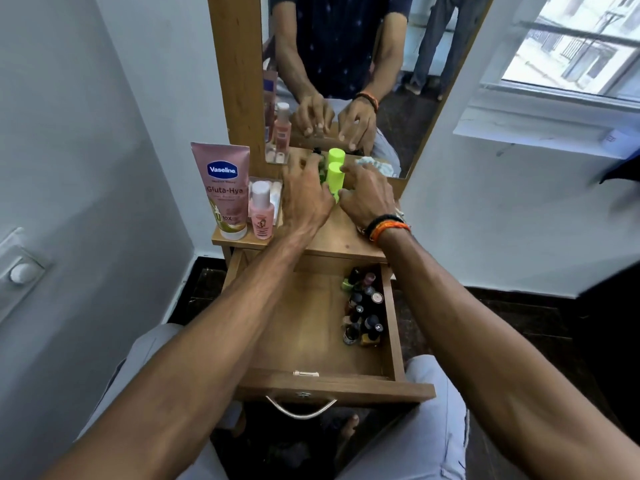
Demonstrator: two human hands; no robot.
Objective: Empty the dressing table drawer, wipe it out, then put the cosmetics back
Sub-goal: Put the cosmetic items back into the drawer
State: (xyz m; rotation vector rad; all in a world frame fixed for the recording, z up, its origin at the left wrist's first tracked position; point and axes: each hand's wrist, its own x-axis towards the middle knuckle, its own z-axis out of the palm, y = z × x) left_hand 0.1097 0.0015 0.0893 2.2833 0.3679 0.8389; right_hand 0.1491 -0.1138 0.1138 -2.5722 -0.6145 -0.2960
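**Both hands at the green bottle on the tabletop**

The wooden dressing table [341,237] stands with its open wooden drawer [311,341] pulled out, small nail-polish bottles [363,313] clustered in its right side. On top, at the left, a pink Vaseline lotion tube [221,188] stands beside a small pink bottle with a white cap [261,213]. The left hand [304,199] and right hand [369,199], fingers spread, flank a bright green plastic bottle [335,178]; whether either grips it cannot be told.

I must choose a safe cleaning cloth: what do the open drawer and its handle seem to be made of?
The drawer looks like wood or wood-look laminate board, matte brown with a printed-looking grain. Its handle seems metal: thin, curved, silvery and shiny.
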